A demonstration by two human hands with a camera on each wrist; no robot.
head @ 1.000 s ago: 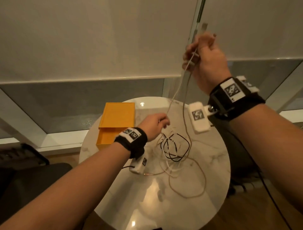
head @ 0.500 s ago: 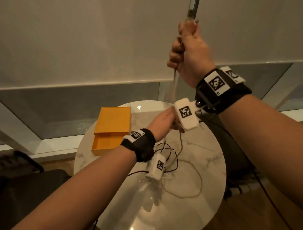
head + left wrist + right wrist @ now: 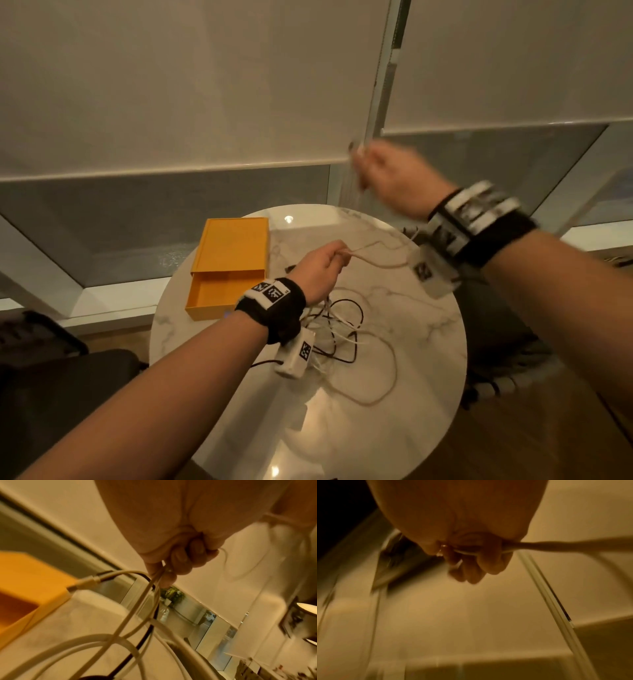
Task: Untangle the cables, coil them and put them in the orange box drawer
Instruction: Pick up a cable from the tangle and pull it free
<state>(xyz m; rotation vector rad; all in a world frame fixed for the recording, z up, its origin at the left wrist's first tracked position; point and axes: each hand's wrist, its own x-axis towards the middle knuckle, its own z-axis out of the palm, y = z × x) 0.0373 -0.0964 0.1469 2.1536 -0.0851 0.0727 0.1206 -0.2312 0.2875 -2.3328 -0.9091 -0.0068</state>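
A tangle of white, beige and black cables [image 3: 337, 329] lies in the middle of the round marble table [image 3: 421, 359]. My left hand [image 3: 325, 265] is fisted around strands of a beige cable [image 3: 373, 262] above the tangle; the left wrist view shows its fingers [image 3: 181, 562] curled round those strands. My right hand [image 3: 383, 174], blurred, is raised at the back right and grips the same cable's white end, its fingers [image 3: 471, 566] closed on it. The orange box [image 3: 233, 250] sits at the table's left with its drawer [image 3: 215, 298] pulled out.
Roller blinds [image 3: 191, 85] and a window sill stand right behind the table. A dark chair [image 3: 61, 370] is at the lower left, and a dark object sits on the wood floor to the table's right.
My right hand has dropped from high up by the blind to a lower spot at the back right. The beige cable now sags in a loop between both hands.
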